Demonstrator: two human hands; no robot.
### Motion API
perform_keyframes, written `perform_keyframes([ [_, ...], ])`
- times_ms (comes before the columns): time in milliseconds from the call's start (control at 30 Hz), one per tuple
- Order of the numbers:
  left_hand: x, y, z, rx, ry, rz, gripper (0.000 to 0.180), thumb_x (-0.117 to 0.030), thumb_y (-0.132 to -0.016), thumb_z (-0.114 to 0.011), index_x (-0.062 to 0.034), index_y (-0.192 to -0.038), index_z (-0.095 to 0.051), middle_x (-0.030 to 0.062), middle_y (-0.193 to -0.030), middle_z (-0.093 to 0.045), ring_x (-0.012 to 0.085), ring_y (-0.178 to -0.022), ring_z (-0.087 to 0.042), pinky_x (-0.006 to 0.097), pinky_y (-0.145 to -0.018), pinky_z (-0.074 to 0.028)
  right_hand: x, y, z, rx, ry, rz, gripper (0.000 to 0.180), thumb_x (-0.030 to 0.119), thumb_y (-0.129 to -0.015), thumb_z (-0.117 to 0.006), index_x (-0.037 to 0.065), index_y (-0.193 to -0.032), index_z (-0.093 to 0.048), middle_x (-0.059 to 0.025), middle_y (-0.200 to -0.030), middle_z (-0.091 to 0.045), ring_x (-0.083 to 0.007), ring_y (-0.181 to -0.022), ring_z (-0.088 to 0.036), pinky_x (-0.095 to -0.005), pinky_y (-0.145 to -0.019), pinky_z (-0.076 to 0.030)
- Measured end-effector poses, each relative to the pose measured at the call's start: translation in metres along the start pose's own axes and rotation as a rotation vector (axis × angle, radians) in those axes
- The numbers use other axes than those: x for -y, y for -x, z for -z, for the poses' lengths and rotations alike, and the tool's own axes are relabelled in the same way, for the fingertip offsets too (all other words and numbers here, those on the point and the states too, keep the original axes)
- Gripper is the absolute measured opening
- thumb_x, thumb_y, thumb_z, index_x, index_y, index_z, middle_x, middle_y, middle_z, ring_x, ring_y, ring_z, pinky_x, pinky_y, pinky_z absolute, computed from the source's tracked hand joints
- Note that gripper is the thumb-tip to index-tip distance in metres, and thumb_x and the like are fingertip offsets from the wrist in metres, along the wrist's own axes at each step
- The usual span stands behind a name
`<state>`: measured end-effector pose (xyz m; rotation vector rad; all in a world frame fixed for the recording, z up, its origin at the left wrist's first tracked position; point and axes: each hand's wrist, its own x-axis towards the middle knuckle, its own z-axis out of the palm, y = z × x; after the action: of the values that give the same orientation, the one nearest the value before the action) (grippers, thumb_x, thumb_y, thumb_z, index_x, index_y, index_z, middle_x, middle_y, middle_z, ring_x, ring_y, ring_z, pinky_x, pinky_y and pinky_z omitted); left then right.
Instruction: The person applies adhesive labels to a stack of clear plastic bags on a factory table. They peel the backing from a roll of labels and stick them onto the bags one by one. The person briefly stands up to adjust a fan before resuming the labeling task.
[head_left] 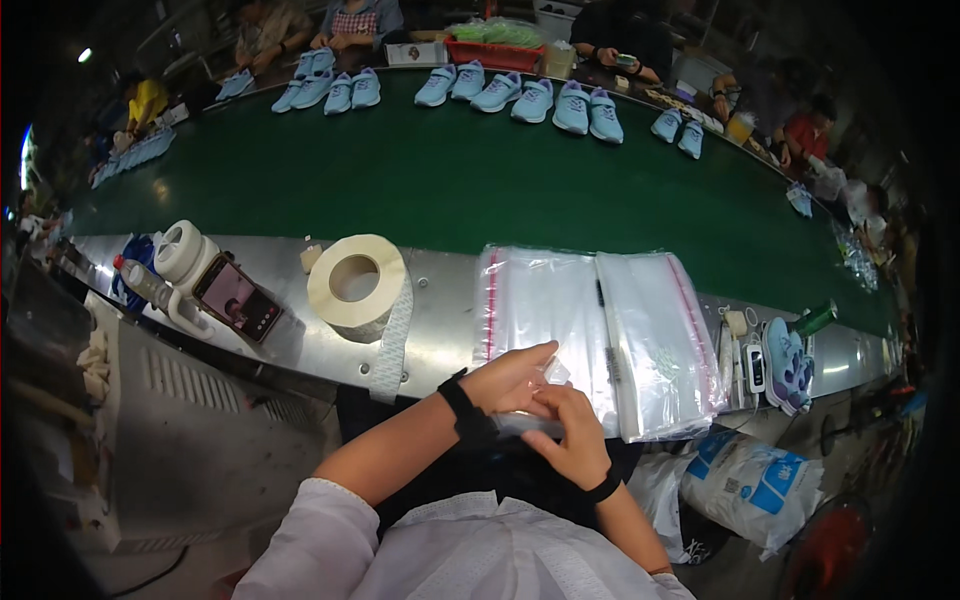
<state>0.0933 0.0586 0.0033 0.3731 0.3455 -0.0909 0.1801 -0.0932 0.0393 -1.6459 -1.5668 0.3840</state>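
Observation:
My left hand (508, 380) reaches over the lower edge of a stack of clear plastic bags (545, 300), one finger stretched out. Its fingers are round a small whitish piece (557, 371), perhaps a label; its exact kind is hard to make out. Fingertips of my right hand (577, 437) touch my left hand beside that piece, with the right thumb held apart. A second stack of clear bags (650, 320) lies against the first on its right. Left of the bags stands a big roll of pale label tape (335, 295), its loose strip hanging toward me.
A green conveyor belt (400, 170) runs beyond the metal ledge (440, 285), with light-blue shoes (535, 100) along its far side and people working there. A phone (236, 298) leans on a white jug (185, 252). At right are a shoe (785, 365) and wrapped packages (750, 490).

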Motion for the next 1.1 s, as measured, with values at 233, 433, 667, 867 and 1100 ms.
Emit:
perform_keyframes([
  [233, 0.01, 0.098, -0.029, -0.439, -0.252, -0.512, 0.045, -0.028, -0.091, -0.049, -0.0035, -0.125, -0.034, 0.0148, -0.117, -0.05, 0.0286, -0.103, -0.055, 0.044, -0.086, -0.047, -0.015, 0.002, -0.029, -0.053, 0.293, 0.054, 0.01, 0.008, -0.073, -0.065, 0.006, -0.081, -0.06, -0.0082, -0.081, -0.059, -0.0253, -0.07, -0.057, -0.0325, -0.06, -0.047],
  [433, 0.047, 0.107, 0.007, -0.622, -0.439, -0.555, 0.036, -0.023, -0.092, -0.048, -0.0036, -0.12, -0.04, 0.0127, -0.114, -0.053, 0.0212, -0.098, -0.056, 0.033, -0.078, -0.049, -0.047, -0.016, 0.045, -0.487, -0.541, -0.484, 0.005, 0.009, -0.085, -0.051, 0.005, -0.085, -0.055, -0.0002, -0.068, -0.053, -0.0095, -0.057, -0.051, -0.0224, -0.052, -0.042],
  [667, 0.094, 0.17, 0.08, -1.296, -0.263, -0.86, 0.042, -0.015, -0.088, -0.05, -0.0029, -0.125, -0.034, 0.0113, -0.123, -0.044, 0.0156, -0.095, -0.051, 0.028, -0.078, -0.045, -0.153, 0.091, 0.138, -0.755, -0.092, -0.732, 0.021, 0.012, -0.085, -0.05, 0.003, -0.067, -0.053, -0.0001, -0.054, -0.048, -0.0065, -0.051, -0.046, -0.0217, -0.047, -0.034],
  [867, 0.086, 0.167, 0.117, -1.244, -1.41, -0.58, 0.028, -0.01, -0.078, -0.061, -0.0001, -0.103, -0.055, 0.015, -0.11, -0.052, 0.0284, -0.104, -0.046, 0.037, -0.087, -0.039, -0.143, 0.086, 0.13, -0.894, 0.623, -0.479, 0.014, 0.013, -0.083, -0.055, -0.001, -0.083, -0.055, -0.0026, -0.071, -0.052, -0.0086, -0.061, -0.046, -0.0243, -0.055, -0.037],
  [1100, 0.083, 0.115, 0.02, -0.601, -0.56, -0.504, 0.023, -0.018, -0.089, -0.055, 0.0002, -0.103, -0.058, 0.0031, -0.082, -0.061, 0.0065, -0.066, -0.056, 0.02, -0.057, -0.045, -0.002, 0.029, 0.023, 0.046, -0.407, -0.57, 0.015, 0.011, -0.09, -0.05, 0.0, -0.1, -0.056, -0.0035, -0.085, -0.055, -0.0107, -0.079, -0.051, -0.0251, -0.072, -0.041],
])
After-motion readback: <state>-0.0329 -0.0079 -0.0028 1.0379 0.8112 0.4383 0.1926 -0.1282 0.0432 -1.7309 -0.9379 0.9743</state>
